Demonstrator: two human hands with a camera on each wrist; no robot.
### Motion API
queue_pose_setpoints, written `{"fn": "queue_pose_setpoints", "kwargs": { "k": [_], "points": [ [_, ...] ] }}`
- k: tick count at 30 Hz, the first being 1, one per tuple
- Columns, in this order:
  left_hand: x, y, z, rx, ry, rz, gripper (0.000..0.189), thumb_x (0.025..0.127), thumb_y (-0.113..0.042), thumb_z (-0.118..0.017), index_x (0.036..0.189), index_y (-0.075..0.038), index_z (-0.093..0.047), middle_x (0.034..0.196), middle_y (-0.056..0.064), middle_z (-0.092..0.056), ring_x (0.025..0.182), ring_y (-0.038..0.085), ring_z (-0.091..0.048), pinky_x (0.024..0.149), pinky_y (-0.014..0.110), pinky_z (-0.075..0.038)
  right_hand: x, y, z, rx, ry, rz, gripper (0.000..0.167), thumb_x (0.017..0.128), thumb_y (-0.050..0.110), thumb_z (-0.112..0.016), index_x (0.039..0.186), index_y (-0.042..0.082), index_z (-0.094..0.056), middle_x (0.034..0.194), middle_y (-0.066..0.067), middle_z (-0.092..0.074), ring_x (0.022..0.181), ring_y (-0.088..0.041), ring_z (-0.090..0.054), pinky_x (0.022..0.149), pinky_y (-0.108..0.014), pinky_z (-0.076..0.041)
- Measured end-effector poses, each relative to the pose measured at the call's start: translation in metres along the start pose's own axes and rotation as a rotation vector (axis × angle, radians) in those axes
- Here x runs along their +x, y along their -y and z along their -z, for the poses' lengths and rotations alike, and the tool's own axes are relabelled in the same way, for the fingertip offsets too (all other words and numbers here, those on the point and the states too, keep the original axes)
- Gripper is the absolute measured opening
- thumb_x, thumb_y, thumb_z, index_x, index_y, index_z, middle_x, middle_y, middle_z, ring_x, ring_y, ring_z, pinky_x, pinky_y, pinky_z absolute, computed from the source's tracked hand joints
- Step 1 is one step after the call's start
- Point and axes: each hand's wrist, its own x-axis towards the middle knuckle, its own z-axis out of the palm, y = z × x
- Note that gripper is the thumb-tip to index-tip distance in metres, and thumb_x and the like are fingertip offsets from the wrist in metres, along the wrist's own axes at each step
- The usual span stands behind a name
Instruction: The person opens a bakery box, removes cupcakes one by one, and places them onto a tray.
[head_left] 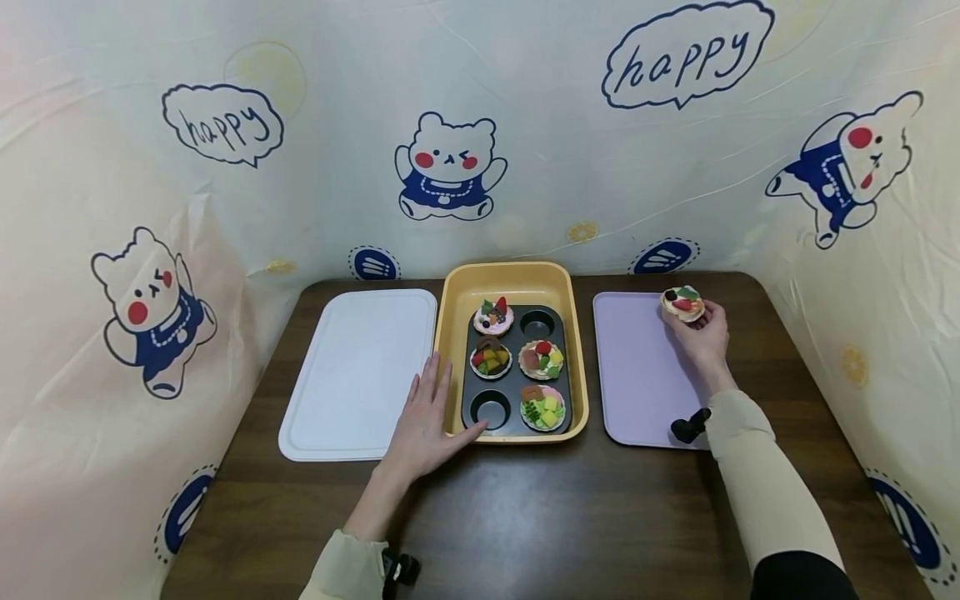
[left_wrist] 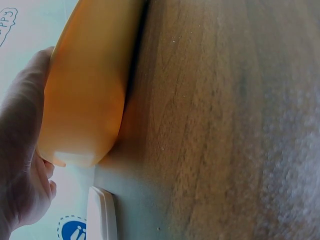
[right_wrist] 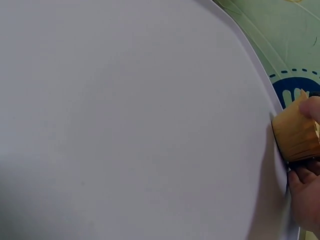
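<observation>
My right hand (head_left: 703, 337) pinches a fruit-topped tart (head_left: 682, 304) by its side, at the far right part of the purple tray (head_left: 633, 375). In the right wrist view, the tart's tan pleated cup (right_wrist: 297, 132) is close over the tray's rim, between thumb and fingers. My left hand (head_left: 423, 421) rests with spread, straight fingers on the front left corner of the yellow tray (head_left: 506, 269), thumb over its front rim. Inside that tray lies a dark muffin pan (head_left: 516, 400) holding several tarts, one of them a fruit tart (head_left: 542, 360). Bare wells show at its back right and front left.
A white tray (head_left: 360, 375) lies left of the yellow one, on the brown wooden table (head_left: 517, 508). Behind the table hangs a cloth (head_left: 322, 183) with printed bears, close to the trays' back edges. Black straps with small devices sit on both wrists.
</observation>
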Motion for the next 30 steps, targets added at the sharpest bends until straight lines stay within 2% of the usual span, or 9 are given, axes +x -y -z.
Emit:
{"fn": "queue_pose_setpoints", "kwargs": {
  "k": [4,9,13,20,27,30],
  "points": [
    [0.0,0.0,0.0,-0.002,-0.002,-0.002,0.121,0.089,-0.082,-0.065,0.177,-0.014,-0.019,0.189,0.007,0.002,0.174,0.039,-0.013,0.142,0.056,-0.013,-0.003,0.003,0.004,0.005,0.034,-0.005,0.097,0.099,0.031,-0.079,0.172,0.003,-0.021,0.177,-0.023,-0.036,0.162,-0.037,-0.043,0.136,-0.046,-0.037],
    [-0.001,0.0,0.0,0.003,0.006,-0.006,0.121,0.089,-0.083,-0.064,0.178,-0.014,-0.018,0.189,0.007,0.003,0.175,0.037,-0.011,0.142,0.056,-0.012,-0.011,0.006,0.01,0.065,0.012,-0.006,0.116,0.099,0.032,-0.082,0.177,0.022,0.004,0.185,-0.015,-0.016,0.172,-0.032,-0.025,0.141,-0.044,-0.024],
    [-0.001,0.0,0.0,0.005,0.005,-0.002,0.121,0.089,-0.083,-0.064,0.178,-0.015,-0.018,0.189,0.006,0.004,0.174,0.038,-0.012,0.142,0.055,-0.012,-0.018,0.009,0.013,0.074,-0.029,0.046,0.119,0.098,0.03,-0.083,0.177,0.029,0.006,0.186,-0.01,-0.013,0.173,-0.028,-0.021,0.142,-0.04,-0.02],
    [-0.001,0.0,0.001,-0.001,0.012,0.004,0.121,0.089,-0.083,-0.064,0.178,-0.016,-0.017,0.189,0.005,0.006,0.174,0.038,-0.011,0.142,0.054,-0.011,-0.029,0.01,0.014,0.022,-0.024,0.216,0.117,0.096,0.018,-0.084,0.178,0.025,-0.001,0.184,-0.013,-0.022,0.172,-0.029,-0.024,0.142,-0.043,-0.019],
    [0.001,-0.001,0.002,-0.007,0.019,0.004,0.121,0.089,-0.083,-0.064,0.178,-0.015,-0.017,0.189,0.004,0.007,0.175,0.037,-0.01,0.142,0.055,-0.011,-0.044,0.016,0.006,0.004,0.051,0.352,0.115,0.094,0.012,-0.085,0.177,0.016,-0.006,0.181,-0.015,-0.03,0.17,-0.033,-0.027,0.142,-0.05,-0.016],
    [0.0,-0.001,0.002,-0.004,0.023,0.005,0.122,0.089,-0.083,-0.064,0.178,-0.015,-0.017,0.189,0.005,0.006,0.175,0.037,-0.01,0.142,0.054,-0.011,-0.049,0.018,-0.002,0.005,0.064,0.407,0.114,0.092,0.01,-0.086,0.177,0.011,-0.01,0.179,-0.019,-0.034,0.168,-0.037,-0.03,0.141,-0.052,-0.019]
  ]
}}
